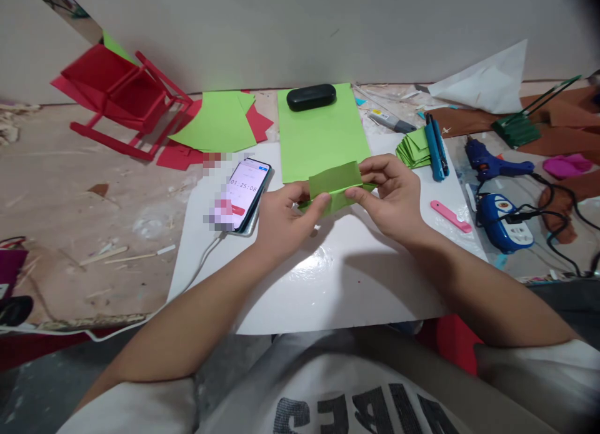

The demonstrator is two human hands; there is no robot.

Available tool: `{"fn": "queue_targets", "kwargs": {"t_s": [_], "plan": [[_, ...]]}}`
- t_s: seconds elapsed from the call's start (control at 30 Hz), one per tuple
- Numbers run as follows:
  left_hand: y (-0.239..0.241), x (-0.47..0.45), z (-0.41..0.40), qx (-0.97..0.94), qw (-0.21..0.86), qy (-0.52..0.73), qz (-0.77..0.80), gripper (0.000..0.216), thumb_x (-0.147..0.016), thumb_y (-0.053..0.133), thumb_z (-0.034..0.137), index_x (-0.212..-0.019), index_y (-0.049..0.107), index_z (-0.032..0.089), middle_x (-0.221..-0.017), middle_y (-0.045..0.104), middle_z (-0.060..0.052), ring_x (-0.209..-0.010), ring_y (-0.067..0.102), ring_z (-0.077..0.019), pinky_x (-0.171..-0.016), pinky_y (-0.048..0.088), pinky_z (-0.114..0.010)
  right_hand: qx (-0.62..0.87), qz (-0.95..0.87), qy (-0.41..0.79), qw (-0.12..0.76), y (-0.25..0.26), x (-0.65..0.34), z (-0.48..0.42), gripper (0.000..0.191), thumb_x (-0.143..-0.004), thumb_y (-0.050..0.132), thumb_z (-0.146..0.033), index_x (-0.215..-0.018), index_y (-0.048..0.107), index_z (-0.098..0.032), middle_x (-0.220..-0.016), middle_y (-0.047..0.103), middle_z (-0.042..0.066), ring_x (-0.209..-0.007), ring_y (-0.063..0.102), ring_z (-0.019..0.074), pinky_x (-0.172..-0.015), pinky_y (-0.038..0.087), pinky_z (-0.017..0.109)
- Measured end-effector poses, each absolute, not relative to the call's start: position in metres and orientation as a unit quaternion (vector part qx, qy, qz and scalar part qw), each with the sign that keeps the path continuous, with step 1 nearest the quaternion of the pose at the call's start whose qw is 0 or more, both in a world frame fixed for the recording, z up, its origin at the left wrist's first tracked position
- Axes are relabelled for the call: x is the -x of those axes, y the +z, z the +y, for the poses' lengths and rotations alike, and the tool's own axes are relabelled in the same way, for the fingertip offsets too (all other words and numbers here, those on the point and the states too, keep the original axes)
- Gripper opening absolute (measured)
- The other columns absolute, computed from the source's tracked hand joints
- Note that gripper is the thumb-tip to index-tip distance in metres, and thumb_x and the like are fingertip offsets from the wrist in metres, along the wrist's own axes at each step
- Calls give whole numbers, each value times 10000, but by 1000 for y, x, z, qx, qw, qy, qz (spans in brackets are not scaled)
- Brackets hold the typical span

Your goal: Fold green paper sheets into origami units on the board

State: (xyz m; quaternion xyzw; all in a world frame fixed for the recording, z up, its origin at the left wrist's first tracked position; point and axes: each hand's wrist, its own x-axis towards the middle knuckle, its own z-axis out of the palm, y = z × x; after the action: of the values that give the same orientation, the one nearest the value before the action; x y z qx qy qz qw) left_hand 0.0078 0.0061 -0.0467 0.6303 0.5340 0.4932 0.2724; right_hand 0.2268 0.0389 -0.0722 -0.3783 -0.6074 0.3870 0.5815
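Note:
Between my two hands is a small piece of green paper (pixel 334 177), creased lengthwise, with one flap standing up. My left hand (pixel 288 218) pinches its left end, thumb in front and fingers behind. At the other end, my right hand (pixel 391 193) grips the paper with the thumb pressed near the fold. Both hands are above a white board (pixel 300 296). A larger green sheet (pixel 323 140) lies just behind them, with a black case (pixel 311 97) on its far part. Beside my left hand, a phone (pixel 244 193) displays a running-time screen.
At right are folded green pieces (pixel 413 149), a blue cutter (pixel 437 147), a pink cutter (pixel 450 216), a glue gun (pixel 497 162) and a blue socket block (pixel 504 221) with cables. A red paper rocking chair (pixel 126 102) stands at left near green sheets (pixel 215 121).

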Motion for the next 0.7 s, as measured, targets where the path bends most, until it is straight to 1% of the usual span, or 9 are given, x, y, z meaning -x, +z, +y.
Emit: {"fn": "queue_targets", "kwargs": {"t_s": [0.1,0.17,0.33,0.5,0.6,0.67,0.7], "plan": [[-48,-8,7,-632,295,484,528,399,-919,939,607,-817,842,234,-725,793,-24,-658,679,-176,-556,527,-288,385,-603,403,571,-72,-226,37,573,-793,1112,-663,-1099,819,-278,-1037,808,8,-921,785,204,-884,702,370],[-51,-8,7,-635,315,480,516,392,-923,951,611,-836,871,238,-737,810,-32,-652,683,-186,-554,517,-303,386,-604,414,561,-70,-226,36,571,-771,1122,-675,-1047,832,-268,-998,823,14,-913,788,212,-891,698,380],[-53,-7,6,-641,325,489,494,354,-954,939,545,-784,874,242,-710,806,-34,-620,659,-182,-538,466,-307,386,-597,457,535,-60,-226,33,542,-733,1141,-662,-931,858,-245,-942,861,43,-893,801,234,-879,692,397],[-48,-7,4,-662,319,482,478,356,-960,926,530,-777,865,230,-733,824,-38,-661,692,-191,-576,504,-310,391,-606,478,502,-52,-227,30,457,-751,1138,-622,-912,915,-258,-952,900,56,-905,820,261,-894,708,431],[-47,-7,6,-646,325,484,493,337,-919,968,561,-867,906,234,-802,863,-53,-709,734,-207,-612,564,-317,391,-602,480,504,-50,-227,29,393,-766,1138,-566,-895,931,-258,-930,905,51,-883,823,258,-858,701,419],[-47,-6,9,-629,345,487,498,377,-857,1022,584,-971,934,236,-867,888,-66,-752,768,-219,-644,609,-324,389,-599,481,508,-50,-227,29,351,-767,1141,-510,-891,936,-254,-913,904,46,-852,816,246,-819,687,400],[-47,-6,10,-626,358,484,495,397,-840,1036,588,-988,937,233,-881,892,-71,-761,776,-223,-649,618,-325,388,-597,483,510,-50,-227,29,332,-766,1142,-483,-889,937,-252,-910,904,44,-843,814,240,-812,682,394]]}}
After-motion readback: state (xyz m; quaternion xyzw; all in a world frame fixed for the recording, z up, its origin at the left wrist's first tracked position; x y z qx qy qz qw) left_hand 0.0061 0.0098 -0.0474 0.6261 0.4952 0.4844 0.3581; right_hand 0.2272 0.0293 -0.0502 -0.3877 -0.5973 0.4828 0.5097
